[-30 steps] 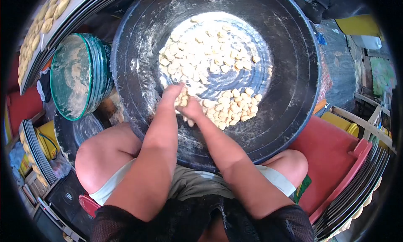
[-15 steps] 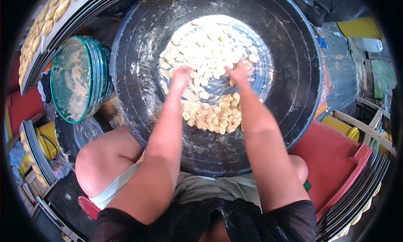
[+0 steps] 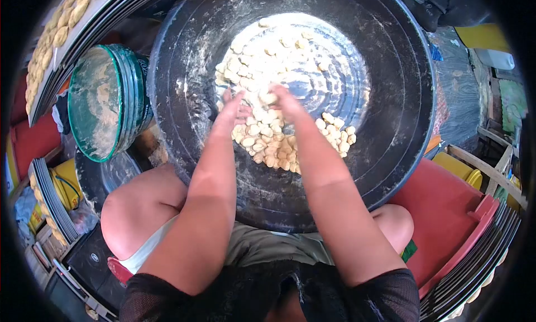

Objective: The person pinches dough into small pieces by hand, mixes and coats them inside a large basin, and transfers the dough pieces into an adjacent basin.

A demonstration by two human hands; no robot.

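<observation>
A wide black basin (image 3: 391,98) dusted with flour holds many small pale dough pieces (image 3: 265,137). My left hand (image 3: 234,108) is among the pieces left of the middle, its fingers apart and nothing gripped in it. Facing it from the right, my right hand (image 3: 286,101) has its fingers spread, with dough pieces beside and under the fingertips. One heap lies just below both hands, partly behind my right forearm. Farther up, more pieces lie in bright glare that washes out their outlines.
A green bucket (image 3: 120,104) with flour inside stands left of the basin. Stacked trays with shaped dough (image 3: 78,12) rise at the upper left. A red plastic surface (image 3: 441,210) and more stacked trays (image 3: 474,266) are at the lower right.
Both hands first moved up and apart from the near heap. Since then my right hand has swept left towards my left hand, and dough pieces have shifted left out of the basin's right side.
</observation>
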